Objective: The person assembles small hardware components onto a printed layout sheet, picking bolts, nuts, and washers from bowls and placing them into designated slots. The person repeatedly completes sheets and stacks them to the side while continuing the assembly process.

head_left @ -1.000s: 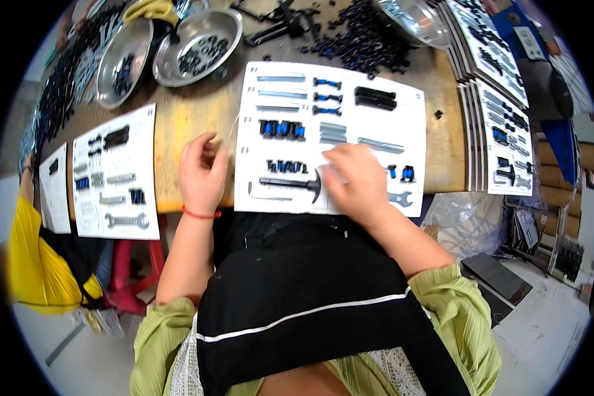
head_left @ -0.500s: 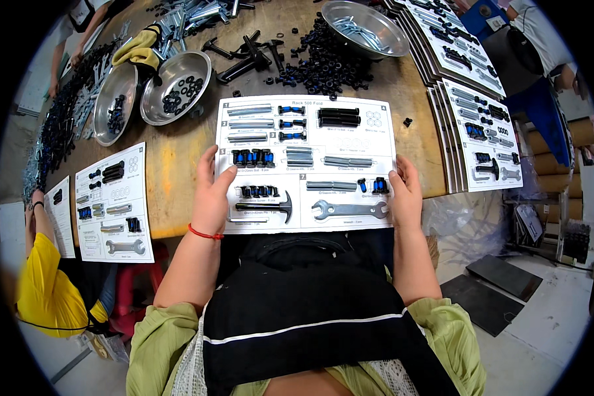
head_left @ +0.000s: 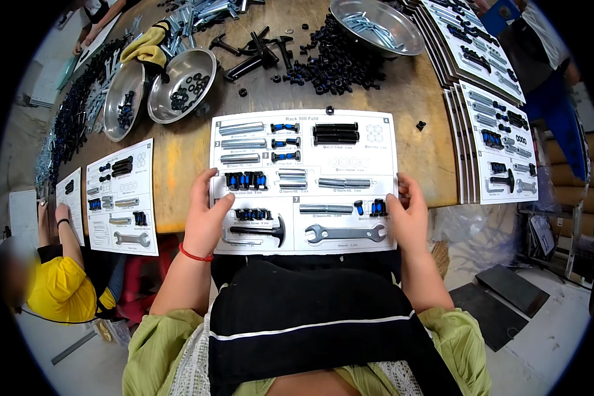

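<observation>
A white printed board [head_left: 376,170] carries rows of hardware in front of me, at the table's near edge. My left hand [head_left: 208,212] grips its left edge, thumb on top. At the opposite edge my right hand [head_left: 408,214] grips the same way. Silver tubes [head_left: 243,143], long black bolts [head_left: 336,132] and black bolts with blue threads [head_left: 246,180] sit on its printed sections. Along the lower part lie a black T-shaped tool [head_left: 261,230] and a silver double-ended wrench [head_left: 343,233]. Fingers beneath the board are partly hidden.
Beyond the board lie a heap of black nuts and bolts [head_left: 340,63] and black T-shaped tools [head_left: 254,61]. Metal bowls [head_left: 162,105] stand left of them. Filled boards are stacked at right [head_left: 501,145]. At left, a person in yellow [head_left: 63,287] sits beside another board [head_left: 122,211].
Both hands have drawn the board a little toward me, and a black nut now shows beyond its far edge. My view has shifted slightly. The person in yellow has moved an arm.
</observation>
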A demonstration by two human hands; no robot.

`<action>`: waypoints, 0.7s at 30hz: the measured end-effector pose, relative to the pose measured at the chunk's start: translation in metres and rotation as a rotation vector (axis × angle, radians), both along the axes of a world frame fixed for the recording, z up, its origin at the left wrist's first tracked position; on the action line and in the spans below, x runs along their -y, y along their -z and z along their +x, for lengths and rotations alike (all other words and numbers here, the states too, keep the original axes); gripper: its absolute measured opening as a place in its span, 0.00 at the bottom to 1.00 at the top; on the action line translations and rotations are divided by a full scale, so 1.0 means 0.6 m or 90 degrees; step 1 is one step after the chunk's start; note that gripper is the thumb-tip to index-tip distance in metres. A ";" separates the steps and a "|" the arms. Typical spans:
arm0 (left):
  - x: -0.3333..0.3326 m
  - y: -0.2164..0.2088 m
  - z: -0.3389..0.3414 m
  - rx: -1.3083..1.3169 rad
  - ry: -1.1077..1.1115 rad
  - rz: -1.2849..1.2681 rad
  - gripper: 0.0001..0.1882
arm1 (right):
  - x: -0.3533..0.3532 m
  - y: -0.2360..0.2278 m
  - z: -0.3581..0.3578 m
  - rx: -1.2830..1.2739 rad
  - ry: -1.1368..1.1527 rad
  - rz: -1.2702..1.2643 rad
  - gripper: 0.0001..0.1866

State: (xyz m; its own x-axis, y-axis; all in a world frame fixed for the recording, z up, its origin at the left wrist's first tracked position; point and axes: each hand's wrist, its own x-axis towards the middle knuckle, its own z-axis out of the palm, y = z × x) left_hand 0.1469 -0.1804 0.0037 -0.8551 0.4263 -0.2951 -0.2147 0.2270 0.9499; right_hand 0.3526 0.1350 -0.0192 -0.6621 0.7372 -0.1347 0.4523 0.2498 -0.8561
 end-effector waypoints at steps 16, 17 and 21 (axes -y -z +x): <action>-0.269 0.021 -0.269 -0.453 0.189 -0.620 0.19 | -0.089 -0.015 -0.371 0.178 -0.412 0.176 0.13; -0.273 0.026 -0.273 -0.463 0.239 -0.558 0.20 | -0.091 -0.009 -0.371 0.133 -0.415 0.164 0.10; -0.293 0.006 -0.240 -0.388 0.246 -0.413 0.22 | -0.084 -0.020 -0.367 0.100 -0.446 0.163 0.10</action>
